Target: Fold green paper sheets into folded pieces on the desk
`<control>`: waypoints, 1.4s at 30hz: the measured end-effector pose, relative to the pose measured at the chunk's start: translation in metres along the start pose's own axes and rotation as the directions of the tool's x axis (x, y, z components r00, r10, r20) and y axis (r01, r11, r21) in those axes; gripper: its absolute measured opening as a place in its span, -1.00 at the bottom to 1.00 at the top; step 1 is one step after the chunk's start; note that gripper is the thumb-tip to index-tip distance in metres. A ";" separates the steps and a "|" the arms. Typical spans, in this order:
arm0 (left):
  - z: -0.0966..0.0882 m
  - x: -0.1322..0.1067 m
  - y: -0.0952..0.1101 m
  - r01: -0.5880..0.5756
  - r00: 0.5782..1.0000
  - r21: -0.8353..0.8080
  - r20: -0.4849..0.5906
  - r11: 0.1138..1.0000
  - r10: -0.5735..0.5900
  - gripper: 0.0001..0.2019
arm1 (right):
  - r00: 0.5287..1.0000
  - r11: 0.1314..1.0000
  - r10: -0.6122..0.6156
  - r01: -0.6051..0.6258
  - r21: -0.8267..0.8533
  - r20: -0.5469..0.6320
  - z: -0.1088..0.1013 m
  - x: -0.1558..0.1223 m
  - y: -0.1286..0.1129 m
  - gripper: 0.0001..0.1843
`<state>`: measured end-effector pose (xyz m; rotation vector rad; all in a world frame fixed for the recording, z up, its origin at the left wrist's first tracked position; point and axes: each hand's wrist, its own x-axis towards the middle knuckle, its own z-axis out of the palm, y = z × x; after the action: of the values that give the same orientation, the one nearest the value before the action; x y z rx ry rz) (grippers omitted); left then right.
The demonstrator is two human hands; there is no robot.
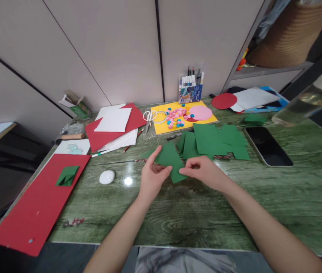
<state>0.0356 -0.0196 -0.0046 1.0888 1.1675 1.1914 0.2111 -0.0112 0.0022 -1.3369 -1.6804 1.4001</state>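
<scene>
A green sheet of paper [170,158] is held between my two hands above the table. My left hand [153,175] grips its left side, thumb on top and index finger stretched along the edge. My right hand [202,170] pinches the lower right edge between thumb and fingertips. Just behind lie several more green paper pieces [206,138], overlapping in a loose pile. Off to the left, a folded green paper piece [67,176] rests on a long red sheet [44,204].
A white oval object [107,177] lies left of my hands, a phone [268,146] to the right. Behind are scissors [148,118], a yellow sheet [161,128] with small colourful balls [176,116], a marker pack [190,89], and white paper [113,120]. A clear bottle [300,106] stands far right.
</scene>
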 end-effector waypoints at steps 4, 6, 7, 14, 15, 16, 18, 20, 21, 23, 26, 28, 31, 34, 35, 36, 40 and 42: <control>-0.001 0.000 -0.001 0.002 1.000 0.005 -0.006 1.000 -0.002 -0.28 | 1.000 1.000 0.007 -0.007 -0.007 0.022 0.000 0.000 0.000 -0.63; -0.002 0.000 -0.002 -0.004 1.000 0.026 -0.016 1.000 0.004 -0.28 | 0.999 1.000 0.006 -0.006 -0.004 0.046 -0.001 -0.001 -0.001 -0.63; -0.003 0.000 -0.002 -0.008 1.000 0.035 -0.019 0.999 0.009 -0.28 | 0.999 1.000 0.006 -0.006 -0.003 0.052 -0.001 -0.001 -0.002 -0.63; -0.002 0.001 -0.003 -0.021 0.999 0.030 -0.024 0.999 0.022 -0.26 | 1.000 0.999 0.004 -0.003 -0.034 0.029 -0.001 -0.001 -0.002 -0.61; -0.002 0.001 -0.002 -0.024 0.999 0.029 -0.028 0.999 0.025 -0.26 | 1.000 0.999 0.000 0.001 -0.039 0.024 -0.001 0.000 -0.001 -0.61; -0.001 0.001 -0.002 -0.030 0.999 0.031 -0.036 0.999 0.031 -0.26 | 1.000 0.999 -0.002 0.003 -0.043 0.014 0.000 0.000 -0.001 -0.61; 0.000 0.000 -0.002 -0.046 0.997 0.039 -0.057 0.998 0.048 -0.26 | 1.000 0.999 0.000 0.000 -0.045 -0.002 0.000 0.001 0.000 -0.62; -0.001 0.000 -0.003 -0.064 0.995 0.045 -0.075 0.997 0.067 -0.27 | 1.000 1.000 0.010 -0.010 -0.029 -0.007 0.001 0.001 -0.001 -0.64; -0.001 0.000 -0.003 -0.071 0.994 0.047 -0.080 0.996 0.074 -0.27 | 1.000 1.000 0.014 -0.014 -0.019 -0.005 0.001 0.001 -0.001 -0.65; -0.003 0.000 -0.004 -0.081 0.992 0.048 -0.088 0.996 0.085 -0.28 | 1.000 1.000 0.014 -0.015 -0.002 -0.008 0.001 0.001 -0.002 -0.67; -0.003 0.001 -0.005 -0.093 0.991 0.024 -0.090 0.995 0.095 -0.29 | 0.999 1.000 -0.010 0.010 -0.001 -0.031 0.002 0.001 -0.002 -0.68; -0.002 0.001 -0.005 -0.106 0.991 -0.010 -0.079 0.994 0.105 -0.29 | 0.998 0.999 -0.051 0.051 -0.005 -0.034 0.002 0.001 -0.001 -0.68; 0.000 0.000 -0.004 -0.127 0.991 -0.051 -0.059 0.991 0.124 -0.29 | 0.995 0.995 -0.102 0.102 0.008 0.001 0.001 0.002 0.000 -0.67; 0.000 0.000 -0.005 -0.136 0.990 -0.051 -0.052 0.989 0.133 -0.29 | 0.994 0.996 -0.082 0.079 0.043 0.075 0.000 0.002 0.000 -0.66; -0.001 0.000 -0.005 -0.139 0.989 -0.048 -0.051 0.989 0.136 -0.28 | 0.992 0.996 -0.077 0.072 0.051 0.099 0.000 0.002 -0.001 -0.66; -0.001 0.000 -0.005 -0.141 0.989 -0.047 -0.048 0.989 0.139 -0.28 | 0.990 0.996 -0.078 0.072 0.056 0.117 -0.001 0.001 -0.002 -0.66; -0.002 0.002 -0.005 -0.133 0.991 -0.059 -0.040 0.989 0.130 -0.28 | 0.986 0.992 -0.115 0.106 0.072 0.124 -0.001 0.000 -0.004 -0.62; -0.002 0.002 -0.005 -0.116 0.992 -0.058 -0.047 0.992 0.114 -0.27 | 0.985 0.989 -0.130 0.120 0.088 0.118 -0.001 0.000 -0.003 -0.60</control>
<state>0.0338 -0.0182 -0.0098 1.1011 1.1064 1.3374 0.2108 -0.0112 0.0055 -1.1007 -1.7356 1.4860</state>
